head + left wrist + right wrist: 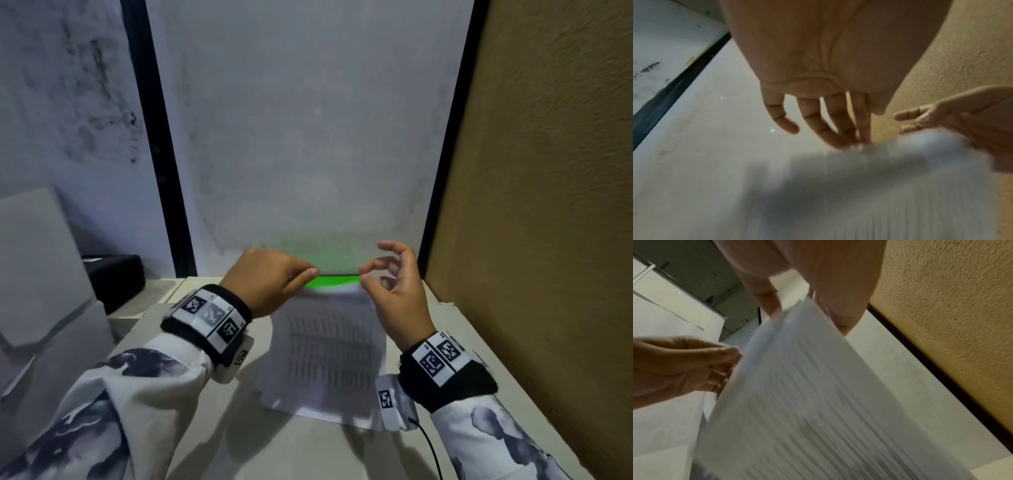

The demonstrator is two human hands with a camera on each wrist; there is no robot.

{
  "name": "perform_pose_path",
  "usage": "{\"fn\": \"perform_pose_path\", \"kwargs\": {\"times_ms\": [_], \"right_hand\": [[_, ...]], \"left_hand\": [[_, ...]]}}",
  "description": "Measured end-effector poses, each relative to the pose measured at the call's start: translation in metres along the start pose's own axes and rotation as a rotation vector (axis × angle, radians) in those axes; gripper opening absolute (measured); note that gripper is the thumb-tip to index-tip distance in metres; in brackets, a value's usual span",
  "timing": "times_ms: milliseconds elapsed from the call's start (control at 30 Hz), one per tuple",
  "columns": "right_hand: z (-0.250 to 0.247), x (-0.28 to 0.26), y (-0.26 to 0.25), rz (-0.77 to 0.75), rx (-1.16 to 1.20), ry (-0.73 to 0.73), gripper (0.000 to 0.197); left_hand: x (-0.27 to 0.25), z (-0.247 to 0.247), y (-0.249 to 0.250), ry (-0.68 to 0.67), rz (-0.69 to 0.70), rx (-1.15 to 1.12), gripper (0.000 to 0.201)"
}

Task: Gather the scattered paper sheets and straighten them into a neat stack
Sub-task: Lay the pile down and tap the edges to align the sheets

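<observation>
A stack of printed paper sheets stands tilted on its lower edge on the pale table, blurred by motion. My left hand pinches the stack's top left corner, and in the left wrist view its fingertips meet the blurred paper sheets. My right hand pinches the top right corner between thumb and index finger, the other fingers lifted. In the right wrist view the paper sheets run up between the thumb and fingers of that hand.
A green object lies just behind the stack's top edge. A black box and white boxes sit at the left. A brown textured wall borders the table on the right. A thin cable hangs near my right wrist.
</observation>
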State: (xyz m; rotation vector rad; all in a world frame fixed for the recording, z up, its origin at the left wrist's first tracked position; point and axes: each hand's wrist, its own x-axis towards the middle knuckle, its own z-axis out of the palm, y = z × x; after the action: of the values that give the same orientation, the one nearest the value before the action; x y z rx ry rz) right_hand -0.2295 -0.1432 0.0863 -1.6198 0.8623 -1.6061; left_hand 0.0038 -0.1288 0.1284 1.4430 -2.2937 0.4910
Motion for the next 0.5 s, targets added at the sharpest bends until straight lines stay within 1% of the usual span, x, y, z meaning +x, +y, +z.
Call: {"fn": "perform_pose_path", "kwargs": {"times_ms": [33,67,100,133,167,200,233,267,300,333,367,400,433,467,500], "right_hand": [[0.003,-0.001,0.005,0.0,-0.02,-0.034,0.039],[0.007,-0.003,0.014,-0.019,-0.09,-0.087,0.035],[0.007,-0.009,0.027,-0.031,-0.209,-0.153,0.032],[0.004,-0.018,0.042,-0.015,-0.303,-0.195,0.028],[-0.006,-0.024,0.057,0.033,-0.37,-0.186,0.025],[-0.019,-0.028,0.072,0.117,-0.416,-0.158,0.027],[-0.031,-0.03,0.088,0.23,-0.466,-0.143,0.035],[-0.041,-0.034,0.106,0.379,-0.518,-0.15,0.045],[-0.045,-0.039,0.12,0.529,-0.568,-0.214,0.057],[-0.048,-0.041,0.13,0.643,-0.662,-0.32,0.067],[-0.045,-0.043,0.141,0.713,-0.78,-0.458,0.075],[-0.038,-0.042,0.147,0.736,-0.91,-0.595,0.081],[-0.03,-0.041,0.154,0.732,-0.999,-0.682,0.084],[-0.024,-0.039,0.164,0.741,-1.039,-0.707,0.086],[-0.019,-0.035,0.168,0.739,-1.069,-0.691,0.083]], "left_hand": [[-0.001,0.009,0.001,-0.019,0.002,-0.061,0.051],[-0.002,0.018,0.005,-0.043,-0.004,-0.145,0.045],[-0.007,0.029,0.009,-0.095,-0.014,-0.206,0.043],[-0.017,0.043,0.012,-0.158,-0.022,-0.231,0.046],[-0.026,0.052,0.013,-0.201,-0.042,-0.22,0.049],[-0.033,0.062,0.006,-0.18,-0.081,-0.237,0.05],[-0.044,0.072,-0.004,-0.139,-0.142,-0.31,0.05],[-0.057,0.085,-0.017,-0.105,-0.219,-0.366,0.053],[-0.073,0.099,-0.026,-0.121,-0.316,-0.391,0.063],[-0.084,0.112,-0.03,-0.192,-0.412,-0.398,0.076],[-0.096,0.127,-0.03,-0.325,-0.527,-0.415,0.087],[-0.101,0.145,-0.027,-0.498,-0.614,-0.392,0.092],[-0.102,0.159,-0.021,-0.672,-0.621,-0.315,0.087],[-0.102,0.168,-0.012,-0.788,-0.587,-0.252,0.076],[-0.098,0.176,-0.008,-0.744,-0.58,-0.273,0.071]]}}
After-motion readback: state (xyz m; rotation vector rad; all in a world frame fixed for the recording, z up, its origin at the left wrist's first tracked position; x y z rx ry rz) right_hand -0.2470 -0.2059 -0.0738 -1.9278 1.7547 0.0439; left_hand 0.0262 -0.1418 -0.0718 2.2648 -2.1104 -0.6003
